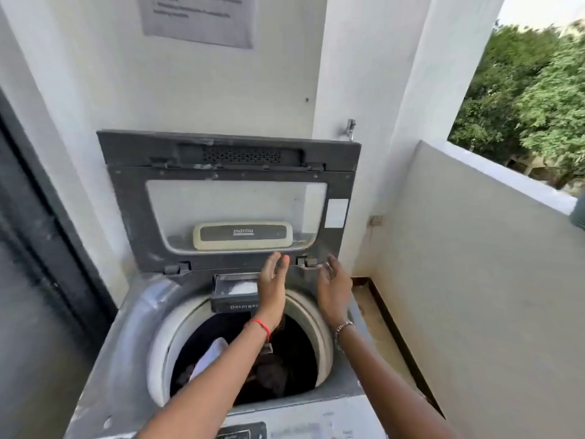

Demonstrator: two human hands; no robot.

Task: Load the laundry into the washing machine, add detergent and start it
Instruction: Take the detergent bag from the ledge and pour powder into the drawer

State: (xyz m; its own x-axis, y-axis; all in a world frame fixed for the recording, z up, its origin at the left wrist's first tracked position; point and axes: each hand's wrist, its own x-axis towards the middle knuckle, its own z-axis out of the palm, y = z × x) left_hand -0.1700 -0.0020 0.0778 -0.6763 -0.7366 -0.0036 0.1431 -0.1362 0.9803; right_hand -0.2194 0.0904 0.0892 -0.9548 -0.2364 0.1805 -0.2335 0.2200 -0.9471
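Observation:
A grey top-loading washing machine [126, 353] stands before me with its dark lid [133, 217] raised upright against the wall. Dark clothes [272, 372] and a pale garment [210, 353] lie in the drum. The detergent drawer [235, 289] at the back rim is pulled out and holds white powder. My left hand [272, 280] is raised just right of the drawer, fingers apart, holding nothing. My right hand [334, 286] is up beside it near the lid's lower right hinge, also empty with spread fingers. Both hover close to the lid's lower edge.
A control panel [242, 431] shows at the machine's front edge. A white wall with a paper notice [196, 17] rises behind. A low balcony wall [474, 264] stands to the right, a tap [349, 128] above the lid, a dark door frame [38, 217] on the left.

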